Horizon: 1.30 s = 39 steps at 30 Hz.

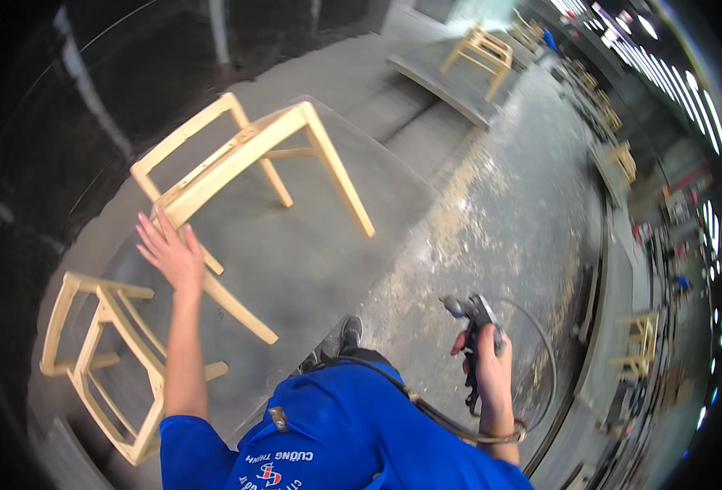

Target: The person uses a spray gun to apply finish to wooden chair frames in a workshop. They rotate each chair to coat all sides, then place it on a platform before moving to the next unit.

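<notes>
The chair stands ahead-left, its rail slanting away rightward from the nearer left hand, spread empty at its corner, while the right hand grips a spray gun.

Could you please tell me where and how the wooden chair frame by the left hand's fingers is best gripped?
Probably midway along its long seat rail, from the near side: the rail is straight and uncovered, with the left hand at one end.
</notes>
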Available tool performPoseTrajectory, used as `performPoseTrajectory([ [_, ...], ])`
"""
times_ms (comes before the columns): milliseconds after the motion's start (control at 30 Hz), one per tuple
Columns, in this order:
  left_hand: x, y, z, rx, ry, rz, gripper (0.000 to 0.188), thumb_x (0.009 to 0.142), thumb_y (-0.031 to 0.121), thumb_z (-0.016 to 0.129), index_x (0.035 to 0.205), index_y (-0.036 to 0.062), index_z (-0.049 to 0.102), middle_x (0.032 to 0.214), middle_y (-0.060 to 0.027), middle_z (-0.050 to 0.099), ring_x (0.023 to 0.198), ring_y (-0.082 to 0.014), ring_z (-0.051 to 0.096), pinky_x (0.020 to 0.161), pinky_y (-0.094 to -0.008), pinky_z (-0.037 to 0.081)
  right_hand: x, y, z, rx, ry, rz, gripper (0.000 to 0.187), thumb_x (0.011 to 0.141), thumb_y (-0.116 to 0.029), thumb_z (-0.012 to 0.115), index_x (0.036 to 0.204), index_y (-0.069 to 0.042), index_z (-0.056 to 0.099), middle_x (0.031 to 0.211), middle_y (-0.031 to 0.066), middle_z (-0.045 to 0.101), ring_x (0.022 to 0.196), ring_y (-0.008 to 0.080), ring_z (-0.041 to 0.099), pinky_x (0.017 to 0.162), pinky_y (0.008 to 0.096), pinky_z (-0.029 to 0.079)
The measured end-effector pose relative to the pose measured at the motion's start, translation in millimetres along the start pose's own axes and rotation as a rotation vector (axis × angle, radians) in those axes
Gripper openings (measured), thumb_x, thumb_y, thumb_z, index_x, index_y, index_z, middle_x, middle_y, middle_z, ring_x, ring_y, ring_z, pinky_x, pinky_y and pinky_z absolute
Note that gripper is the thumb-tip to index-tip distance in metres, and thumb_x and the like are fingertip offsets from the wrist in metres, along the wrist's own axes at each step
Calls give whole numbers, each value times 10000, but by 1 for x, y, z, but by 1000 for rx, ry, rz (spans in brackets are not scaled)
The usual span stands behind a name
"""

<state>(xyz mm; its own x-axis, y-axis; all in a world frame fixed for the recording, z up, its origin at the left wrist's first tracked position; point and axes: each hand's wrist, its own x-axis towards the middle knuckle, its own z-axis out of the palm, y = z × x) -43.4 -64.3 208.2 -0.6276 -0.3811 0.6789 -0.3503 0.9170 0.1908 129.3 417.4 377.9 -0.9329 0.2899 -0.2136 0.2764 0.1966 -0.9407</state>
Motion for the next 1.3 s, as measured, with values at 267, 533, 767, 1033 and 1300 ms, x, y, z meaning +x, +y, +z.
performPoseTrajectory([
  [267,-127,1,41,-759,-212,-852,531,835,135,645,1310,2,450,984,-195,665,896,-360,670,836,-454,515,1,-12,27,173,-227,-364,871,894,-821,386,1133,-5,573,773,116,622,593,155,603,466,238,418],
  [533,-129,-12,49,-878,-325,-968,431,788,142,651,1163,1,493,859,-156,646,772,-305,650,764,-427,522,-11,-36,62,69,-568,-488,907,844,-757,602,1329,8,565,835,150,698,546,72,536,485,218,419],
  [767,-129,-11,54,-966,-240,-939,314,810,122,647,1051,8,480,807,-112,605,682,-224,596,659,-393,507,-7,-27,54,123,-354,-455,887,883,-741,569,1283,50,553,795,118,678,521,61,511,470,198,395],
  [1033,-128,-2,38,-954,-302,-947,347,835,123,660,1072,-19,450,799,-100,594,654,-185,579,599,-360,492,-8,-16,45,110,-86,-513,766,942,-709,490,1180,17,535,810,107,651,583,89,560,454,201,405],
  [1300,-187,-12,-13,-954,-706,-662,545,952,374,695,1223,-28,446,952,-154,650,867,-249,657,798,-386,533,-7,-3,50,223,42,-303,642,1016,-629,422,1167,-16,539,855,91,631,716,150,636,455,207,398],
])
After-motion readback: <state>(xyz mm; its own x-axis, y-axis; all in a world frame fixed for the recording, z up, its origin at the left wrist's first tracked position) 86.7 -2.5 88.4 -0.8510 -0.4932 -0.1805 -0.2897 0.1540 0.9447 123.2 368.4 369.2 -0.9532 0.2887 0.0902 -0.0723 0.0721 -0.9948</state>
